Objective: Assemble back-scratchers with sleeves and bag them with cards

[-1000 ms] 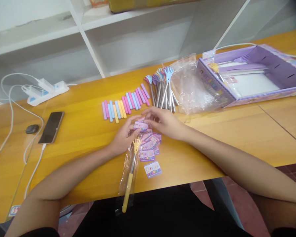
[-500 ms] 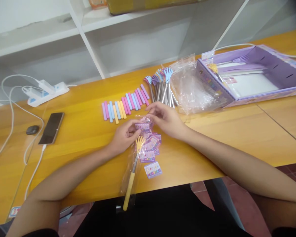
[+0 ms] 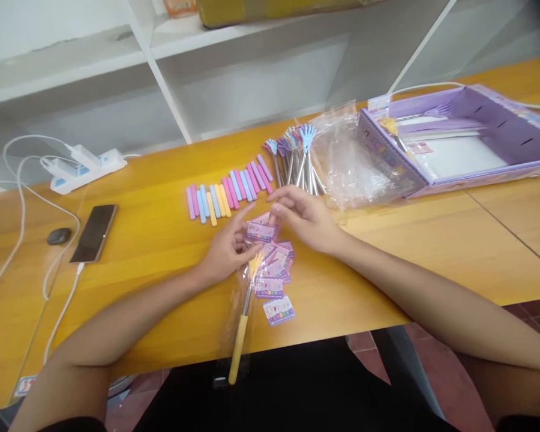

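A yellow-handled back scratcher (image 3: 240,342) with a yellow hand-shaped head lies in a clear plastic bag (image 3: 234,294), its handle end jutting past the table's front edge. My left hand (image 3: 227,249) has its thumb on the bag's top beside the yellow head, closed on the plastic. My right hand (image 3: 303,216) has thumb and forefinger together at the upper edge of a small purple printed card (image 3: 260,231). Several more such cards (image 3: 274,267) lie loosely piled right of the scratcher, with one (image 3: 279,310) apart nearer the front edge.
Coloured sticks (image 3: 211,204) lie in a row behind my hands, beside metal scratcher rods (image 3: 303,162). Clear bags (image 3: 342,162) lean against a purple box (image 3: 459,174) at right. A phone (image 3: 94,234), a mouse (image 3: 59,236) and a power strip (image 3: 87,171) are at left.
My left hand's thumb has moved down onto the bag by the yellow head, and its forefinger has lifted away. The upper card shows more fully. The bagged scratcher has shifted slightly right.
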A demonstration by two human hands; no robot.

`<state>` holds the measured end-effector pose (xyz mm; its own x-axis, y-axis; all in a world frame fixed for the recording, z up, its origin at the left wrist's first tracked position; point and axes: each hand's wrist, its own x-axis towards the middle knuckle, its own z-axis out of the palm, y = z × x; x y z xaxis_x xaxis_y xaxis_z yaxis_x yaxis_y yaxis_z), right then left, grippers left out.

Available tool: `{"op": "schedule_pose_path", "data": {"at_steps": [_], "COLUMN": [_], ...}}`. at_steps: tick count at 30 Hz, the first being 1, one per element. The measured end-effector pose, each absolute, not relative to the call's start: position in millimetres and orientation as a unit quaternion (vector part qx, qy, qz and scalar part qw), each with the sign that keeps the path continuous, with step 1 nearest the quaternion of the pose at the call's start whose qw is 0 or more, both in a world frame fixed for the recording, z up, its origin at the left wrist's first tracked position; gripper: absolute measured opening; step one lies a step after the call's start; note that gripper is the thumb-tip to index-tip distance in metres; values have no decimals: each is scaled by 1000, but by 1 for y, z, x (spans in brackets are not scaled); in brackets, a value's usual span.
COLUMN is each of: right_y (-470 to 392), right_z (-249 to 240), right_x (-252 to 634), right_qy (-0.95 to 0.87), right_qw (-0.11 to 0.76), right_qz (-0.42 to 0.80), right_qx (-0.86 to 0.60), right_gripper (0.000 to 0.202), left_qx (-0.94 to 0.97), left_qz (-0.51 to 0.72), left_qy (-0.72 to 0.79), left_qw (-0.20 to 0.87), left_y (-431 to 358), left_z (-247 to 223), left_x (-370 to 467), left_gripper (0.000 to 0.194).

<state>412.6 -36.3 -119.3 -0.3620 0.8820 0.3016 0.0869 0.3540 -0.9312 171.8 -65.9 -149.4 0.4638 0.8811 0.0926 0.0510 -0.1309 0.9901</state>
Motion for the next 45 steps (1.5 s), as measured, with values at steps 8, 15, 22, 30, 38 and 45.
{"op": "schedule_pose_path", "data": {"at_steps": [8, 15, 22, 30, 38, 45], "right_y": [-36, -40, -56, -78, -33, 39], "right_z": [-129, -132, -116, -121, -54, 31], "right_x": [410, 406, 398, 377, 440, 588], "right_qy": [-783, -754, -572, -491, -572, -572], "right_qw": [367, 344, 181, 113, 392, 477], "right_qz": [367, 424, 737, 832, 617, 69], "right_qx": [-344, -364, -313, -233, -373, -664], "right_gripper": [34, 38, 54, 51, 46, 28], "left_qx": [611, 621, 589, 489, 460, 479], "left_qz": [373, 412, 506, 550, 526, 492], "left_qy": [354, 372, 417, 410, 336, 292], "left_qw": [602, 554, 473, 539, 632, 666], "left_y": [-65, -58, -53, -51, -46, -49], "left_z": [-150, -147, -145, -148, -140, -141], "left_x": [171, 170, 167, 165, 162, 162], "left_gripper": [61, 32, 37, 32, 41, 42]}}
